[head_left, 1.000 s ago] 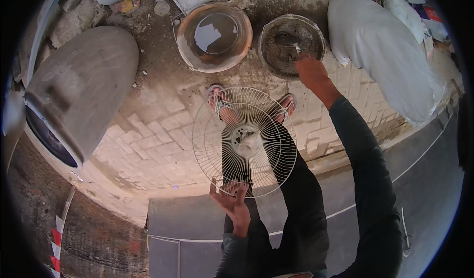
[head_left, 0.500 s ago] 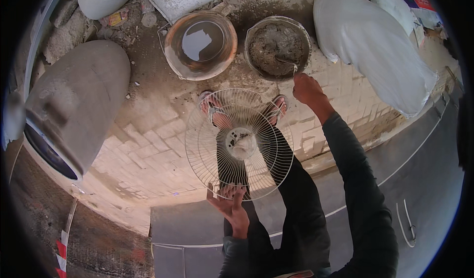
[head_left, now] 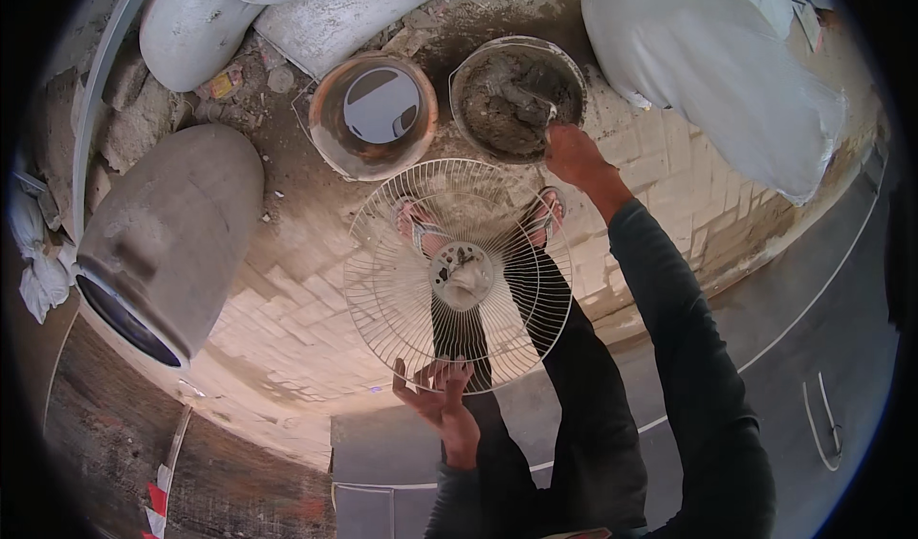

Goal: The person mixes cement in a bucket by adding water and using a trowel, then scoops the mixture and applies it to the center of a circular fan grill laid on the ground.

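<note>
A round wire fan guard (head_left: pixel 461 276), pale and dished, is held above my legs. Its near rim rests in the curled fingers of my left hand (head_left: pixel 445 403). A greyish lump lies on the guard's solid centre disc (head_left: pixel 461 273). Farther forward, my right hand (head_left: pixel 579 156) is closed round a trowel, whose handle it hides. The trowel's shank (head_left: pixel 552 111) shows just past my fingers, and its blade is down in grey wet mortar (head_left: pixel 502 94). The mortar sits in a round bucket (head_left: pixel 462 132).
Left of the mortar stands a bucket of water (head_left: pixel 325 123). A large grey jar (head_left: pixel 177 242) lies on its side at the left. White sacks (head_left: pixel 708 80) lie at the far right and along the back, near rubble (head_left: pixel 143 123). Paving blocks (head_left: pixel 287 324) cover the ground.
The view has shifted slightly, so the buckets sit farther left. My right hand and the trowel have shifted a little in the mortar. My left hand still supports the fan guard.
</note>
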The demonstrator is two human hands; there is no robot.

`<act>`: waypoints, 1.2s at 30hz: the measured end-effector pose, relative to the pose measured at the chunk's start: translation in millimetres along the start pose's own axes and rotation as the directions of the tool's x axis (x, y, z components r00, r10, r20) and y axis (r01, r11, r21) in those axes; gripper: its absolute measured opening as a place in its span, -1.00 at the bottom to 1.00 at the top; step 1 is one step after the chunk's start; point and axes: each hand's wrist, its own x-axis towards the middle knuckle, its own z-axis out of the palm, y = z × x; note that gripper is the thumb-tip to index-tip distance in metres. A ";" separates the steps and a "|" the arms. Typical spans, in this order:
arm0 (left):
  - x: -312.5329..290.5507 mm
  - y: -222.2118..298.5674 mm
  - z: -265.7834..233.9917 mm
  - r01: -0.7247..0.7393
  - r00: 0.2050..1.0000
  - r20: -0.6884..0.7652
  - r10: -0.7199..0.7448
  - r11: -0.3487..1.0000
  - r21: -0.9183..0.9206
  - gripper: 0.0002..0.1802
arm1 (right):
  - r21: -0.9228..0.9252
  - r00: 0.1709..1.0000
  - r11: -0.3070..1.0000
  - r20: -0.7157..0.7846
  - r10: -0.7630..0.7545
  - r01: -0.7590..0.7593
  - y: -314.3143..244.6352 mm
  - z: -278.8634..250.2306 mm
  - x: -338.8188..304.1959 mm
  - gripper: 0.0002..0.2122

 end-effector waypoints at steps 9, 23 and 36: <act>-1.4 1.1 -4.3 -0.055 0.998 -0.034 0.056 0.997 0.047 -0.14 | 0.429 0.885 0.850 -0.458 -0.087 0.306 -9.7 -39.9 -144.7 -0.74; 17.4 2.6 17.6 -0.165 0.985 0.073 0.156 0.978 0.131 -0.20 | 0.539 0.976 0.842 -0.163 0.142 -0.032 31.4 47.4 -82.8 -0.66; 225.6 -80.2 156.9 -0.062 0.892 0.421 0.166 0.967 -0.248 -0.28 | 0.705 0.906 0.708 -0.322 0.275 0.035 29.7 -34.1 -175.5 -0.69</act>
